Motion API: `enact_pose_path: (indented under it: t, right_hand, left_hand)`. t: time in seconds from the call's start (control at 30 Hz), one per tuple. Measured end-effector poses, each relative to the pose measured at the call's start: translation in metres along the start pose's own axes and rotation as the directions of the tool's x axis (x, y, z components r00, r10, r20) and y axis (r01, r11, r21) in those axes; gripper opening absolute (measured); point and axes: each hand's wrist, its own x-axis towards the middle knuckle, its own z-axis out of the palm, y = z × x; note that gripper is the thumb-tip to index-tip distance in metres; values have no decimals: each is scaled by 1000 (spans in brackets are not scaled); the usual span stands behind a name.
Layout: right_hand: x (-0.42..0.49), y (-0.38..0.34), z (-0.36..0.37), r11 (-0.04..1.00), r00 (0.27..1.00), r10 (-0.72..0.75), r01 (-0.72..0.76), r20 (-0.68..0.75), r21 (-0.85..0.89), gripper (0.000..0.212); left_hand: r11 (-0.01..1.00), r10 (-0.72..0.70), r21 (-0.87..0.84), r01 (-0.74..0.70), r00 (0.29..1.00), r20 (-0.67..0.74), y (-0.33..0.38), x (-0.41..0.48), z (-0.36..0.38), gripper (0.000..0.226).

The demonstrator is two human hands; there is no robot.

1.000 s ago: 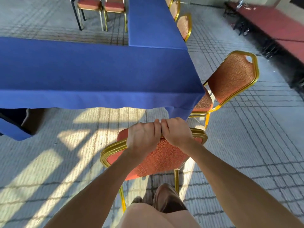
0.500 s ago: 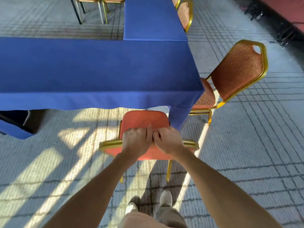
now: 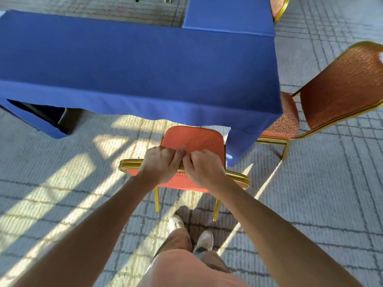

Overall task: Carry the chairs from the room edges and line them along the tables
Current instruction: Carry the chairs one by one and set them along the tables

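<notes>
A red-cushioned chair with a gold metal frame stands upright on the carpet right in front of me, its seat facing the long table covered in blue cloth. My left hand and my right hand sit side by side, both closed over the top rail of its backrest. The seat's front edge lies just at the hanging cloth near the table's right end.
A second red and gold chair stands at the table's right end, angled. Another blue table joins at the far right, with a chair back beside it. Grey patterned carpet with sunlit patches lies to the left. My shoes are behind the chair.
The chair went from tilted and lifted to standing level, and moved forward toward the table edge. Both hands kept their hold on the backrest.
</notes>
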Motion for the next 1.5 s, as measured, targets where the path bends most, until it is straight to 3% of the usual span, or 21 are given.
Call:
enact_pose_path:
  t: [0.07,0.2,0.5,0.67,0.87,1.0,1.17,1.33,1.5]
  right_hand:
    - [3,2,3,998,997,-64,62,-53,-31,49]
    - [7,7,6,991,986,-128,123,-103,-51,43]
    - [13,0,6,998,994,-56,57,-98,1,48]
    - [13,1,12,999,994,3,-8,-108,-41,56]
    - [28,8,15,998,987,29,-37,-158,-46,51]
    - [53,12,10,996,993,56,-63,-106,-66,54]
    - [87,34,10,993,994,75,-67,82,-99,48]
    - [106,58,5,994,991,-11,26,133,-110,45]
    - [133,70,5,998,988,-68,67,139,14,47]
  left_hand:
    - [999,39,14,-39,999,-20,-5,2,3,46]
    - [994,-49,-104,41,996,-74,-6,5,9,64]
    - [980,2,-200,-17,997,-79,-15,11,1,66]
    - [970,-2,-241,-28,992,-125,-15,8,6,60]
    - [966,76,-234,-108,987,-142,-24,26,11,37]
    - [969,13,-245,-37,995,-99,-35,52,15,28]
    - [982,53,-181,-46,998,36,-42,80,33,20]
    - [988,109,-123,-95,988,113,-44,92,50,8]
    - [981,-42,-184,57,996,81,-46,114,45,34]
